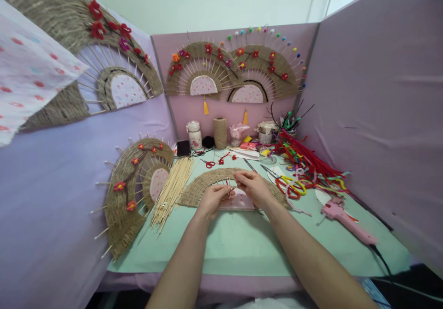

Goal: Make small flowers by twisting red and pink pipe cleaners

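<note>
Between the fingertips: a small thin piece, pink or purple, is pinched by the left hand (215, 199); too small to tell what it is.
Left hand fingers: curled and closed on that small piece, held over the middle of the fan.
Right hand: the right hand (253, 185) rests on the fan's upper band, fingers bent and pressed onto the weave; whether they grip anything cannot be told.
Thing in hand: a half-finished semicircular fan of woven tan jute twine (204, 184) with a pale pink dotted paper centre (238, 203).
Where it lies: flat on the mint-green table mat (242, 244), near the middle, just before both hands.
Long axis: its straight edge runs left to right across the mat; the arch bulges away from the person, toward the back wall.
Left of it: a bundle of thin bamboo sticks (173, 189), lying diagonally, touching the fan's left end.
Further left: a finished jute fan with red flowers (133, 193) leaning on the lilac partition.
Right of it: red and yellow handled scissors (292, 187), a heap of red pipe cleaners (304, 159), a pink glue gun (341, 216).
Behind: a spool of jute twine (219, 133) standing upright.
Writing: none can be read.
</note>
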`<state>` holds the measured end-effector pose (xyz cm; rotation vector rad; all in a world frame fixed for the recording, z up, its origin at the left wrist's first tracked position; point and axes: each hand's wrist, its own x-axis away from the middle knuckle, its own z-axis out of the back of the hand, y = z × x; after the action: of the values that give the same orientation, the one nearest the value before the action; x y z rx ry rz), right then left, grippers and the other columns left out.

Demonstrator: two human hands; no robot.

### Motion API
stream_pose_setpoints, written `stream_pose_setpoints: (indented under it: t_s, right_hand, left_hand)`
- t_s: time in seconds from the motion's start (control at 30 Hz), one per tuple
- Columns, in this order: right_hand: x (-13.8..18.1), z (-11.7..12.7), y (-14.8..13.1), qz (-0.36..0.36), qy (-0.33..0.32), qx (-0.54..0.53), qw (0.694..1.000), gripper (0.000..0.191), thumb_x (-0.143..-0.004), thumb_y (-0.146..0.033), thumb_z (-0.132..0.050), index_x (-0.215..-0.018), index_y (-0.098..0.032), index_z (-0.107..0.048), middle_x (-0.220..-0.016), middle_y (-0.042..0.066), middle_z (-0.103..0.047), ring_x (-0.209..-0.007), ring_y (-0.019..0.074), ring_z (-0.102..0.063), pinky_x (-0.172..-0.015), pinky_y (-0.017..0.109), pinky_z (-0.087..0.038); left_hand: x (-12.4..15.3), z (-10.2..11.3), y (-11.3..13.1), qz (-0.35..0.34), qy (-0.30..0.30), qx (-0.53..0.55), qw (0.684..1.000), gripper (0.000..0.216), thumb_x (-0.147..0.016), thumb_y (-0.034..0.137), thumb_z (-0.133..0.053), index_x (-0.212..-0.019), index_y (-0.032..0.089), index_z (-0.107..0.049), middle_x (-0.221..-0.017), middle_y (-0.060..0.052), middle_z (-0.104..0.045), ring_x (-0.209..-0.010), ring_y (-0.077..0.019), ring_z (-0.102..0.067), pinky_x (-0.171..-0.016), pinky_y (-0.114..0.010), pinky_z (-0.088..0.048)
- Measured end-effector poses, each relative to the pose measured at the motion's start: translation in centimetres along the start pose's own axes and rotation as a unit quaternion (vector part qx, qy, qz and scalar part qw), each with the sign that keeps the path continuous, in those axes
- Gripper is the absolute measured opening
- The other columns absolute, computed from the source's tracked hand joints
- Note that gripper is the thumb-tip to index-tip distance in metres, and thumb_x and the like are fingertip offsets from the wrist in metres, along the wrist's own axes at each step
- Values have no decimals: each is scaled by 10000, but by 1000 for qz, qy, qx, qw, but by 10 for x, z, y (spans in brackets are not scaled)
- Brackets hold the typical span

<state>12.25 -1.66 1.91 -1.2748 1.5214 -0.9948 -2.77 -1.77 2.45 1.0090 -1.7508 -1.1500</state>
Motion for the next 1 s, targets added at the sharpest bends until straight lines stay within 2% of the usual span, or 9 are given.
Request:
stream_pose_setpoints:
  t_s: [0.07,0.17,0.33,0.5,0.77,1.0]
  right_hand:
    - [1,2,1,-25,-30,52,998,345,-611,-463,-699,-775,-159,-688,-583,-8,-561,-524,89,-426,-524,238,-341]
    - [2,5,5,-42,-32,115,992,369,-626,-488,-671,-786,-157,-702,-586,0,-585,-507,90,-413,-488,226,-311]
    - [3,8,7,-52,-48,158,985,343,-633,-483,-662,-742,-162,-709,-650,22,-644,-538,110,-458,-509,234,-317]
    - [5,6,3,-64,-72,156,983,317,-636,-473,-655,-708,-169,-712,-600,10,-638,-505,106,-452,-515,241,-315]
    - [4,4,4,-44,-35,155,986,309,-630,-471,-663,-692,-170,-697,-649,23,-650,-549,120,-486,-518,239,-339]
    - [5,3,3,-53,-42,135,989,311,-610,-466,-681,-694,-167,-697,-628,17,-642,-548,123,-498,-536,250,-360]
  left_hand:
    - [-1,1,0,2,-11,15,1000,334,-573,353,-764,-773,95,-689,-775,-104,-684,-689,-150,-630,-750,-300,-497]
    - [0,2,0,7,-18,8,1000,346,-572,364,-763,-780,97,-692,-781,-107,-685,-703,-162,-632,-741,-311,-496]
    - [2,-1,0,-11,-21,-41,999,345,-574,404,-746,-741,105,-699,-759,-95,-683,-700,-165,-620,-739,-319,-489]
    - [4,-4,1,-9,-10,-94,995,342,-586,424,-726,-717,108,-705,-718,-92,-680,-700,-177,-619,-731,-318,-484]
    - [1,-2,-3,-1,-12,-85,996,328,-575,404,-739,-720,112,-705,-750,-102,-688,-692,-184,-630,-719,-321,-495]
    - [0,0,-5,9,-34,-75,997,328,-570,389,-749,-724,104,-699,-700,-94,-683,-669,-178,-635,-709,-320,-507]
